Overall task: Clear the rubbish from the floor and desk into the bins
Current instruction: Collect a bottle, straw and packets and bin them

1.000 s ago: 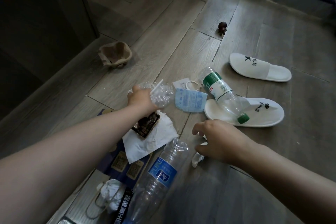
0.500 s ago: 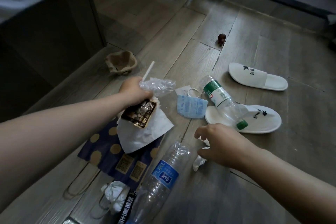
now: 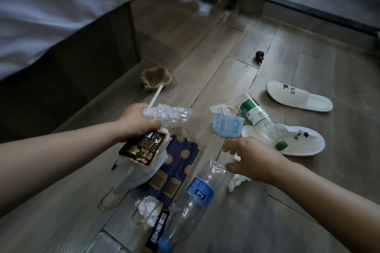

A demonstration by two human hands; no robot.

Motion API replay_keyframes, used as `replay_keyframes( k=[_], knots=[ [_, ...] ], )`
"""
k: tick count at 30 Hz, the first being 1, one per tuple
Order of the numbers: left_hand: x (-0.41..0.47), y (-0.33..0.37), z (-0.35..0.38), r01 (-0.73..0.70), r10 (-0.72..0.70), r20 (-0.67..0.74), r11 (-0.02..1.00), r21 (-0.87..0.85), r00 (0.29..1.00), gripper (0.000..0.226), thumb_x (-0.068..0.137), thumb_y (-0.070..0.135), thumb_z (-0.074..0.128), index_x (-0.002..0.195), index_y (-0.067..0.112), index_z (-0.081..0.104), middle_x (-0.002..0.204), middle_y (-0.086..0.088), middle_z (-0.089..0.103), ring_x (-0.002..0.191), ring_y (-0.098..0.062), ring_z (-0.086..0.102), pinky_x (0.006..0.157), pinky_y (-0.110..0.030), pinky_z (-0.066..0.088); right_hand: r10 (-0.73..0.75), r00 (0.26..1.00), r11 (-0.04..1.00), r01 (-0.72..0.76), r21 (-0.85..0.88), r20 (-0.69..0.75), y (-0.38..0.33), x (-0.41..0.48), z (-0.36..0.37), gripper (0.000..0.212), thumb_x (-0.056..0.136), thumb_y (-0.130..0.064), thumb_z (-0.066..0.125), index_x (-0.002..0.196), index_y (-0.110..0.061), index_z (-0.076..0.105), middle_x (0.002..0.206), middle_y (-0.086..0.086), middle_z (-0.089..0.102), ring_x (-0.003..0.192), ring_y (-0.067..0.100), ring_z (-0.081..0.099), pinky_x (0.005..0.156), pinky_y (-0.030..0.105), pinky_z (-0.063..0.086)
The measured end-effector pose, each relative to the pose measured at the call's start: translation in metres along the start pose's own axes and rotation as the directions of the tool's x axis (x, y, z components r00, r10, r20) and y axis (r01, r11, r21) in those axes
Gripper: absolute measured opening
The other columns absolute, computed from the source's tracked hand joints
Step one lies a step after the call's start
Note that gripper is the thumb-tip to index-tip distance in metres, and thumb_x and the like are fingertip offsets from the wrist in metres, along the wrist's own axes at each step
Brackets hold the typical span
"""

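On the grey wood-plank floor [image 3: 205, 47], clearing looks barely begun: the left hand [image 3: 135, 123] grips a crushed clear plastic cup [image 3: 168, 116] and black-and-gold wrapper [image 3: 144, 147], the right hand [image 3: 253, 158] hovers, fingers [image 3: 229, 147] loose and empty, above a crumpled white tissue [image 3: 235, 184], while a blue-labelled clear bottle [image 3: 195, 193] and blue face mask [image 3: 226, 126] lie uncollected.

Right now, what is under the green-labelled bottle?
The green-labelled bottle lies capped end on the nearer white slipper, base end over floor. Anything beneath its label is hidden.
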State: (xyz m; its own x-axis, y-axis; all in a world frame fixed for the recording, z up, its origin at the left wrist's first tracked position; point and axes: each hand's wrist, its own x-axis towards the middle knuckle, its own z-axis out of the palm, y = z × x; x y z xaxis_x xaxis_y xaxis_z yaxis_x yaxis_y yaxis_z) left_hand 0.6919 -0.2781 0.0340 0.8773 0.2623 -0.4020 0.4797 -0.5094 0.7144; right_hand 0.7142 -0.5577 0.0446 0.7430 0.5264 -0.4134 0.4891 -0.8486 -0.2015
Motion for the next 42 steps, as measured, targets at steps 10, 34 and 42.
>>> replay_keyframes(
  k=[10,34,42],
  knots=[
    [-0.023,-0.045,0.004,0.130,-0.127,0.042,0.990,-0.063,0.991,0.012,0.077,0.015,0.074,0.083,0.013,0.065,0.079,-0.005,0.067,0.069,-0.016,0.062,0.055,-0.024,0.043,-0.118,0.983,0.985,0.134,-0.107,0.143,-0.015,0.002,0.034,0.061,0.083,-0.042,0.065,0.138,-0.030,0.043,0.134,-0.006,0.050,0.120,0.015,0.051,0.079,0.024,0.048],
    [-0.029,-0.071,0.015,0.171,-0.157,0.128,0.980,-0.103,0.979,0.031,0.067,0.025,0.084,0.092,0.014,0.068,0.087,-0.005,0.072,0.081,-0.022,0.068,0.069,-0.029,0.052,-0.314,0.886,0.878,0.407,-0.252,0.341,-0.009,0.005,0.085,0.065,0.074,-0.064,0.059,0.128,-0.029,0.049,0.117,-0.005,0.052,0.105,0.015,0.050,0.101,0.036,0.038],
    [-0.034,-0.053,0.018,0.080,-0.051,0.179,0.985,-0.154,0.982,0.053,0.050,0.050,0.082,0.089,0.018,0.072,0.084,0.000,0.075,0.079,-0.014,0.070,0.066,-0.023,0.047,-0.262,0.938,0.958,0.282,-0.056,0.228,0.003,-0.012,0.075,0.060,0.065,-0.065,0.060,0.111,-0.029,0.054,0.100,-0.010,0.050,0.086,0.011,0.056,0.077,0.031,0.051]
  ],
)
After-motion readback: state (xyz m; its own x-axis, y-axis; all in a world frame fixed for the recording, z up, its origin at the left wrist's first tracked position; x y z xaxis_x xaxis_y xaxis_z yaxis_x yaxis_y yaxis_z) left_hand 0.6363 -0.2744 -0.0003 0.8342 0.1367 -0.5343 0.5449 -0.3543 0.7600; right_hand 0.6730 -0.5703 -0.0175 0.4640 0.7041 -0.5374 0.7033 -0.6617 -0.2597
